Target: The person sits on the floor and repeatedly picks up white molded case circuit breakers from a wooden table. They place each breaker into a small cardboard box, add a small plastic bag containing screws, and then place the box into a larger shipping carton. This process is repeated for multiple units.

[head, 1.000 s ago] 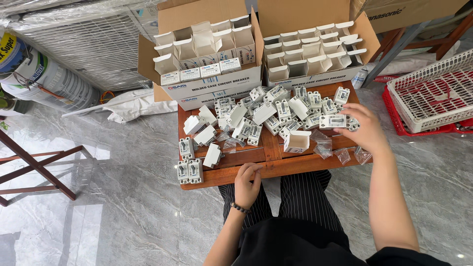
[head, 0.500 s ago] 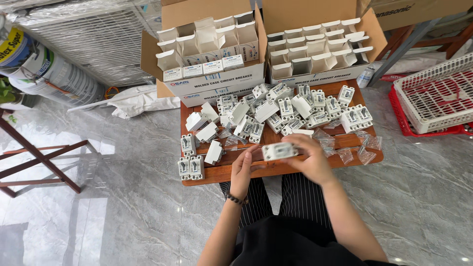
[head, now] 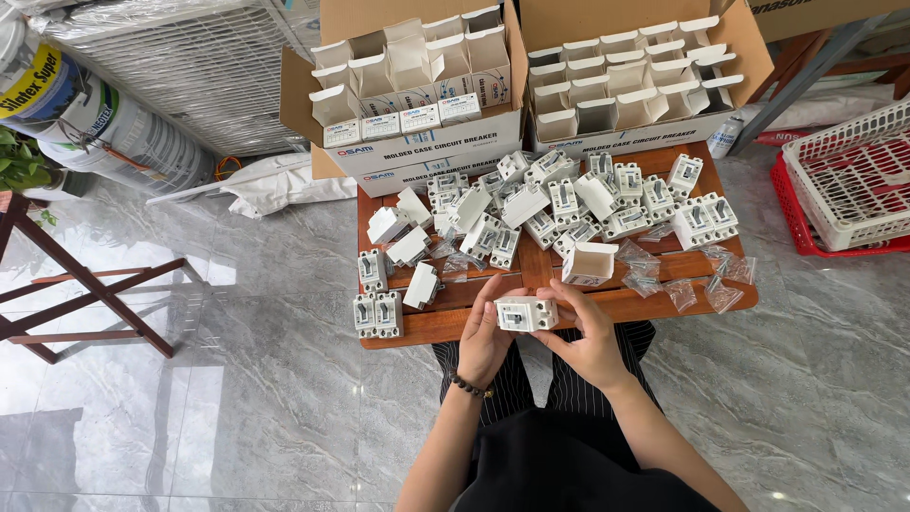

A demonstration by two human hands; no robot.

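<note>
Both hands now meet over the near edge of the low wooden table (head: 445, 327), where a second ago the right hand (head: 590, 339) was stretched out to the far right of the pile and the left hand (head: 485, 337) rested idle at the table's front. A white circuit breaker (head: 527, 314) has come back with that reach: it sits between the 2 hands, just above the lap, the left fingers cupping its left end and the right fingers closed around its right end and top. So 1 unit has been singled out from the heap and brought in close for handling.

The breaker is a blocky moulded-plastic body, matt white with a small dark toggle on its face. Just beyond it stands an open small white carton (head: 588, 263), folded card with its flap up. The loose breakers (head: 559, 204) lie jumbled across the reddish, grained boards, with crinkled clear plastic bags (head: 682, 284) at the right. Behind, 2 brown corrugated boxes (head: 422, 104) hold rows of upright white cartons. The floor is glossy grey marble-patterned tile.
</note>
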